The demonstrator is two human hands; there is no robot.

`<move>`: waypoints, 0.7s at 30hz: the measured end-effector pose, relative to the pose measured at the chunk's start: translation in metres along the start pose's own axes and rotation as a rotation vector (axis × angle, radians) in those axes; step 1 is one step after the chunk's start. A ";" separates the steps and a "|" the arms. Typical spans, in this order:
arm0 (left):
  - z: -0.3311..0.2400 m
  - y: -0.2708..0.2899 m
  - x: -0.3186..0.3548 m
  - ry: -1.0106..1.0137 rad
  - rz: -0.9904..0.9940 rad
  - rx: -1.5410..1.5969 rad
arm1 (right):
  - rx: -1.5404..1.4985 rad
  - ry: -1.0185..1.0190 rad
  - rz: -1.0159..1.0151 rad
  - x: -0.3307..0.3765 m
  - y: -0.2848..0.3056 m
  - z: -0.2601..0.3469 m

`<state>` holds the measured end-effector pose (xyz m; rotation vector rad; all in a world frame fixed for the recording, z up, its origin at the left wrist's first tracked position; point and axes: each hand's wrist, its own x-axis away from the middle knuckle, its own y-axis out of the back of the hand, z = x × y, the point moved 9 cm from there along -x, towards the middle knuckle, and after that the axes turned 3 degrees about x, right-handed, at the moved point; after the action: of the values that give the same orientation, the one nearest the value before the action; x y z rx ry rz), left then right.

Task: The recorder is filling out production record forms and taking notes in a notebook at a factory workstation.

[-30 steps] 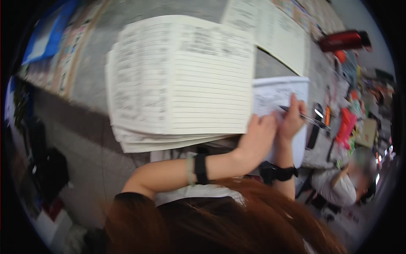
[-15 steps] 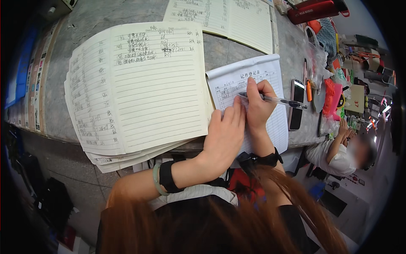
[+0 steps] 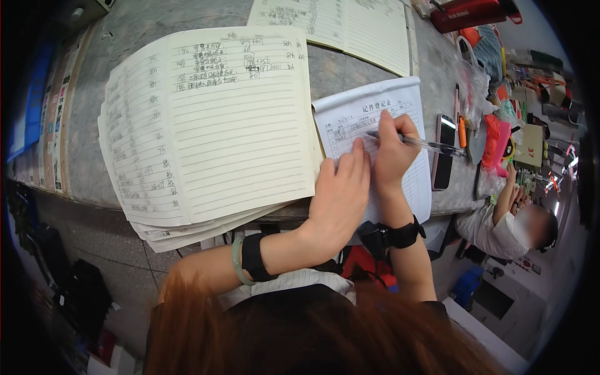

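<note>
A pad of printed forms lies on the table in front of me, its top rows filled with handwriting. My right hand grips a clear-barrelled pen, its tip at the upper rows of the form. My left hand rests flat on the pad's left part, fingers stretched toward the pen tip and holding nothing. Left of the pad, a large open notebook with lined cream pages bears handwritten lines at its top; its left-hand page is written over and curls up.
Another open notebook lies at the far side. Right of the pad are a smartphone, an orange marker, plastic bags and a red flask. A person in a white shirt sits at the right.
The whole scene has shifted slightly in view. My right hand with the pen has moved a little along the form's row; my left hand stays on the pad.
</note>
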<state>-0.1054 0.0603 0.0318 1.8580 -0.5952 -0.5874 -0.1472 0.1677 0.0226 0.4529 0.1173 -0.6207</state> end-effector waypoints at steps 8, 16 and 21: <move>0.004 0.002 -0.006 0.060 -0.072 0.084 | 0.005 -0.117 -0.064 -0.004 0.004 -0.007; 0.001 -0.016 -0.007 0.158 -0.087 0.166 | 0.004 -0.028 -0.046 -0.003 0.007 -0.007; -0.005 -0.023 -0.008 0.122 -0.019 0.116 | 0.111 0.022 -0.024 -0.005 0.009 -0.009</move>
<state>-0.1050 0.0768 0.0130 1.9947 -0.5408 -0.4565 -0.1454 0.1810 0.0188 0.5664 0.1093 -0.6485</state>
